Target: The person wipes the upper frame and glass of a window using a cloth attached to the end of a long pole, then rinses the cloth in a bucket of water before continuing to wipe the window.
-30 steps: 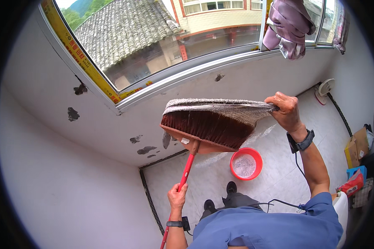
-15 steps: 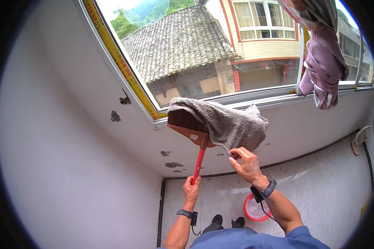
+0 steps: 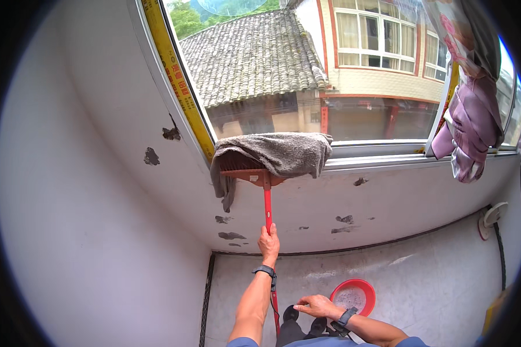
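Observation:
My left hand (image 3: pixel 269 244) is closed round the red handle of a broom (image 3: pixel 268 209). The broom's orange-brown head is raised against the lower window frame. A grey towel (image 3: pixel 289 153) lies draped over its bristles, one end hanging down at the left. Some dark bristles show beneath the cloth. My right hand (image 3: pixel 317 306) is lower down, off the towel, its fingers stretched loosely to the left. It holds nothing and stays apart from the lower part of the handle.
A red basin (image 3: pixel 369 295) of cloudy water stands on the floor beside my right hand. Ahead is the window (image 3: pixel 382 147) with yellow tape down its left frame. A knotted purple curtain (image 3: pixel 472 115) hangs at the right. A white fan-like object (image 3: pixel 492 215) stands in the far right corner.
My right hand has let go of the towel and dropped toward the basin. The towel's left end has swung down, and the broom now stands more upright in my left hand.

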### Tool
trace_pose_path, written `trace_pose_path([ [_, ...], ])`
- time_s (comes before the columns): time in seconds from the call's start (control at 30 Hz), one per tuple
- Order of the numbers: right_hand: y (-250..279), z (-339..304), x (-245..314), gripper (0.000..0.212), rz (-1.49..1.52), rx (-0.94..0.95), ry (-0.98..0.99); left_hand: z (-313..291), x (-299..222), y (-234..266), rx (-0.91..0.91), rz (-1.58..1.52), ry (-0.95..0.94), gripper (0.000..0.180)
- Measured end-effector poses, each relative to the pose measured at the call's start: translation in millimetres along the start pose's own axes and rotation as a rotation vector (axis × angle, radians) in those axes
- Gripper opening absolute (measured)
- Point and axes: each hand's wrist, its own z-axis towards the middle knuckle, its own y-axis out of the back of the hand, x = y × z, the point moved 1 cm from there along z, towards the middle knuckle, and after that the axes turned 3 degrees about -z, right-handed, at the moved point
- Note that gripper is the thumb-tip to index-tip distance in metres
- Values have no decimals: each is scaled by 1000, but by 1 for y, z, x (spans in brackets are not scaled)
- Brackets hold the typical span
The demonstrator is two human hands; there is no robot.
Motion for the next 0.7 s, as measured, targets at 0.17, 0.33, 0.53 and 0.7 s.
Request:
trace_pose_path([
  [0.17, -29, 36, -13, 67, 53, 64, -62, 42, -45, 2, 35, -71, -88, 46],
  [0.33, -24, 66, 13, 94, 194, -231, 78, 134, -193, 47, 177, -344, -177, 41],
  [0.53, 37, 86, 65, 69, 566, -195, 241, 207, -405, 118, 310, -605, -157, 43],
  [0.7, 36, 68, 55, 54, 925, -421, 346, 210, -428, 111, 164, -375, -326, 45],
])
